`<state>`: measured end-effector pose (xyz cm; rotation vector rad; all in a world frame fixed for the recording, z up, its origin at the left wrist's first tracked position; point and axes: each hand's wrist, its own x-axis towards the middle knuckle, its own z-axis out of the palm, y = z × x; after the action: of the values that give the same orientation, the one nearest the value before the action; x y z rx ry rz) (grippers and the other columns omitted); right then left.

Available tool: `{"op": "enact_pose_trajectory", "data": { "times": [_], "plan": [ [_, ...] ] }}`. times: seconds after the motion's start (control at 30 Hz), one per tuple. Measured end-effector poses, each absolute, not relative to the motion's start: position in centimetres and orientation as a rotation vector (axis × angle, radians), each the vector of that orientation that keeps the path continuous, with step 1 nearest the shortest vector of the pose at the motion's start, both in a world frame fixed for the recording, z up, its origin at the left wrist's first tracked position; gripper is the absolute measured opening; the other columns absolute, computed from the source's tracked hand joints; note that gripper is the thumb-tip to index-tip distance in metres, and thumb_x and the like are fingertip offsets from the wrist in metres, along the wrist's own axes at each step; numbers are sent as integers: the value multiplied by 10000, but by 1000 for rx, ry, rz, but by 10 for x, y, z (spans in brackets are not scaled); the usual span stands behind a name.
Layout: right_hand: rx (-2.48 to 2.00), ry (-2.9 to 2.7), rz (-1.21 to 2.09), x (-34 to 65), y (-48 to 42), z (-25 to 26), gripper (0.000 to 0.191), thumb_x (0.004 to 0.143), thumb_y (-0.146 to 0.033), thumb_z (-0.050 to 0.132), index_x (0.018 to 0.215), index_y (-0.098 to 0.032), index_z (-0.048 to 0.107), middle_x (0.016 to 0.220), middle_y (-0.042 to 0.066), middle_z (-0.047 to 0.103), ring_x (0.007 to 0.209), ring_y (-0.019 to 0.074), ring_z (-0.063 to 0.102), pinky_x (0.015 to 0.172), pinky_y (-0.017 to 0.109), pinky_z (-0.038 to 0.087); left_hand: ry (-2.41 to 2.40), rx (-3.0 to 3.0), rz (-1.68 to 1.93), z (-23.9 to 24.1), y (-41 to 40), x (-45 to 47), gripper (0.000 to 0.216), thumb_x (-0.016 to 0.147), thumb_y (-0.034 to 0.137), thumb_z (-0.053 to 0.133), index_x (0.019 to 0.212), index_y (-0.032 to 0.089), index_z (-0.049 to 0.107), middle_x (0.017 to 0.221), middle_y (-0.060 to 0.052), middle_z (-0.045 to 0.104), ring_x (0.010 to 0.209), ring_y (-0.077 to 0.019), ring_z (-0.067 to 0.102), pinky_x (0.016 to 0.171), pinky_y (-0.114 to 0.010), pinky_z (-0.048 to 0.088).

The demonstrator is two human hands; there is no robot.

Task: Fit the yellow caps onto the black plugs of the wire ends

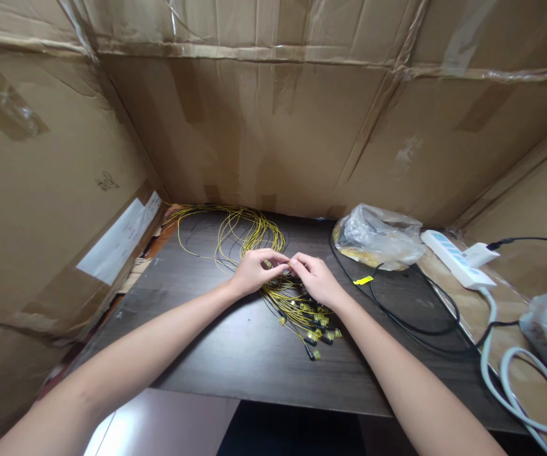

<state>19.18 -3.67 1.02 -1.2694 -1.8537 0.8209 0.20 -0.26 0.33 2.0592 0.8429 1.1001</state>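
A bundle of thin yellow cables [266,229] spreads over the dark tabletop [206,342]. Toward me the cables fan out into black ends with clear yellowish caps [318,332]. Over the middle of the bundle, my left hand [260,269] is closed in a pinch, thumb against fingers. Its fingertips meet those of my right hand [314,275], also pinched. Whatever sits between the fingertips is too small to make out, though it lies among the yellow cables. Some of the bundle is hidden beneath both hands.
A clear plastic bag [378,234] lies at the back right, beside a black cable [411,326] with a yellow tag [363,280]. Farther right are a white power strip [456,259] with a plugged-in adapter and a coiled white cord [506,392]. Cardboard walls [254,126] enclose the table.
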Motion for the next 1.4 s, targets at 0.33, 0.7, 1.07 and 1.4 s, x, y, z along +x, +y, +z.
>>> {"op": "enact_pose_trajectory", "data": {
  "times": [0.33,0.7,1.07,1.4],
  "plan": [
    [-1261,-1765,829,191,-37,13,218,911,-410,552,879,-199,598,814,15,626,714,165,550,659,276,409,869,2034,1115,3,-2,3,138,853,245,708,915,147,782,863,-64,771,717,-138,683,627,-218,524],
    [-1261,-1816,824,192,-37,12,276,964,-400,460,804,-202,567,746,2,582,698,160,522,657,275,397,883,2066,1117,2,-2,3,152,859,268,711,929,157,786,867,-61,774,676,-128,665,618,-220,523],
    [-1261,-1876,822,191,-36,11,389,1005,-398,379,718,-195,546,705,11,588,691,167,543,673,289,397,867,2061,1095,4,-3,3,154,854,265,704,928,157,786,853,-60,770,722,-143,686,608,-214,520],
    [-1241,-1832,843,192,-36,10,233,933,-397,519,817,-202,575,741,-4,586,682,157,515,653,280,391,863,2035,1100,3,-2,2,153,855,271,712,922,155,786,859,-59,775,724,-141,691,602,-208,512]
  ]
}}
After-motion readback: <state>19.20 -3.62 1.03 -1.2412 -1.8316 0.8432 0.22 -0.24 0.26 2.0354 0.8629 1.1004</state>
